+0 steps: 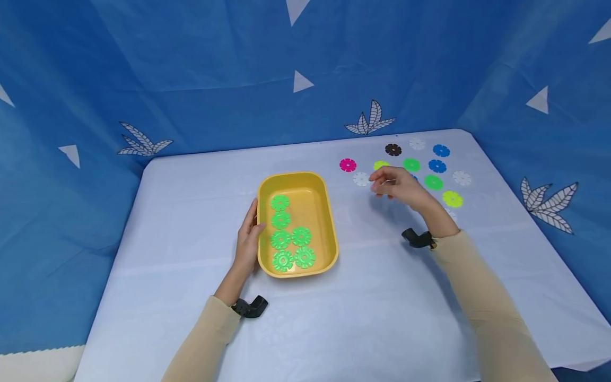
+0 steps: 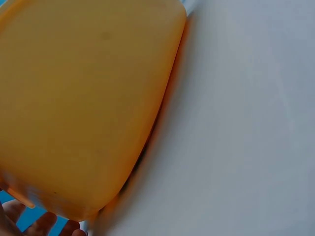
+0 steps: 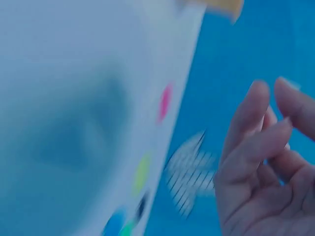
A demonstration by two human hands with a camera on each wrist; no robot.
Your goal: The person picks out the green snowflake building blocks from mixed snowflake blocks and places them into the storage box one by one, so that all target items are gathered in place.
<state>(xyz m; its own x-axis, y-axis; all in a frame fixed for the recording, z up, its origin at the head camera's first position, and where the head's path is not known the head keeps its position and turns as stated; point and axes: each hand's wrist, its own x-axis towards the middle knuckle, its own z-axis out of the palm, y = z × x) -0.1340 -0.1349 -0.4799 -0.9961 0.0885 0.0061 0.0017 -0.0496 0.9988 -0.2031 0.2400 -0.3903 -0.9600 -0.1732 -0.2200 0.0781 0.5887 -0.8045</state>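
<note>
My left hand [image 1: 248, 239] grips the left side of a yellow plastic tray [image 1: 330, 228], its thumb at the rim and its fingers along the outer wall. Several green notched plastic discs [image 1: 280, 219] lie inside, mostly towards the tray's left. In the left wrist view the outside of the tray [image 2: 83, 98] fills the upper left. My right hand [image 1: 398, 185] hovers above the table, fingers loosely bent. The right wrist view shows a gap between thumb and fingertips, with nothing seen in it. Near this hand lie a white disc [image 1: 361, 179] and a yellow disc [image 1: 381, 165].
Loose notched discs lie on the table's far right: pink [image 1: 348, 165], black [image 1: 393, 149], blue [image 1: 437, 166], green [image 1: 433, 182], yellow [image 1: 452, 199] and white [image 1: 461, 178]. A white cloth [image 1: 191, 228] covers the table. Blue patterned fabric [image 1: 215, 69] hangs behind it.
</note>
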